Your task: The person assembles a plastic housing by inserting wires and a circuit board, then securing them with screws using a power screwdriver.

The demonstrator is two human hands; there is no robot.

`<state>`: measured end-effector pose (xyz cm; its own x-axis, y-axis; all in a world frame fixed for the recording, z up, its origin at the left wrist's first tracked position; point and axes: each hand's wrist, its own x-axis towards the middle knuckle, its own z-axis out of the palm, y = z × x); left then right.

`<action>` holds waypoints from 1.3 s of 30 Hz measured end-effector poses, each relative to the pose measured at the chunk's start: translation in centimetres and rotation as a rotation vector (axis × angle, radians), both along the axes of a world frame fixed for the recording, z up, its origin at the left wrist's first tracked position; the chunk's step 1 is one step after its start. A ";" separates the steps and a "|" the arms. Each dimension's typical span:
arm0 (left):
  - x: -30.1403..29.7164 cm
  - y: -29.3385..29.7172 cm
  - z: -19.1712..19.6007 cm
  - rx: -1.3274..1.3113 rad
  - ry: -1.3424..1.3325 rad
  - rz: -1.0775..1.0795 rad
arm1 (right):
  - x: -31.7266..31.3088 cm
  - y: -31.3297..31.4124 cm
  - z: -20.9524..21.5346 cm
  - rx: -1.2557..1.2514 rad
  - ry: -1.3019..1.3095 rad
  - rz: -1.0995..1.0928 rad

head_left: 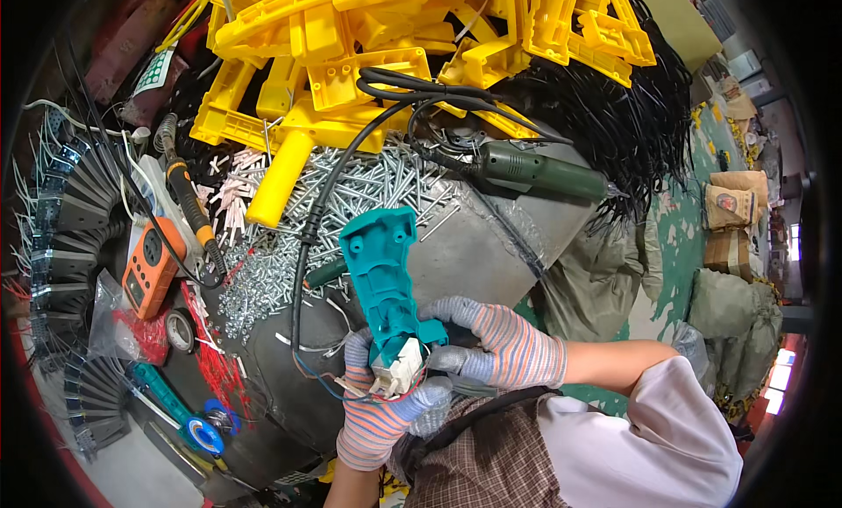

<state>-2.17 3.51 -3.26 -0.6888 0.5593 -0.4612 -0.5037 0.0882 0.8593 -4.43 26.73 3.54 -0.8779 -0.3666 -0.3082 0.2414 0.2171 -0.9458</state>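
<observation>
Beyond both hands, a heap of hard yellow plastic parts [421, 43] is piled at the table's [491, 254] far end, loose metal screws [368, 188] spread before it. The teal tool handle [383, 275] is held upright: rigid moulded plastic, probably light, best gripped around its ribbed shaft. The left hand [381, 411] is closed under its white switch block [396, 370], thin wires [320, 381] trailing, likely fragile. The right hand [495, 341] is curled against its side.
</observation>
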 end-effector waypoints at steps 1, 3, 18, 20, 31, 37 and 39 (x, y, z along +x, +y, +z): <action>0.1 0.2 -0.5 0.096 -0.057 0.145 | 0.0 0.1 0.0 0.030 0.009 0.017; 0.3 0.8 0.0 0.191 -0.115 0.293 | 0.0 0.0 0.2 0.059 0.016 0.035; -0.7 3.8 2.5 -0.437 0.398 0.285 | 0.0 -0.4 -0.5 0.071 0.027 -0.095; -0.9 3.3 2.2 -0.192 0.255 0.300 | -0.1 0.1 -0.9 0.035 -0.018 0.003; -0.8 2.5 4.1 0.019 0.010 0.308 | 0.7 0.2 -0.9 0.112 0.088 0.060; -0.1 4.0 0.8 -0.256 0.258 0.275 | 1.0 -0.2 -1.0 0.155 0.121 0.012; 0.1 4.3 1.0 -0.167 0.220 0.328 | 1.1 -0.4 -1.1 0.167 0.125 0.003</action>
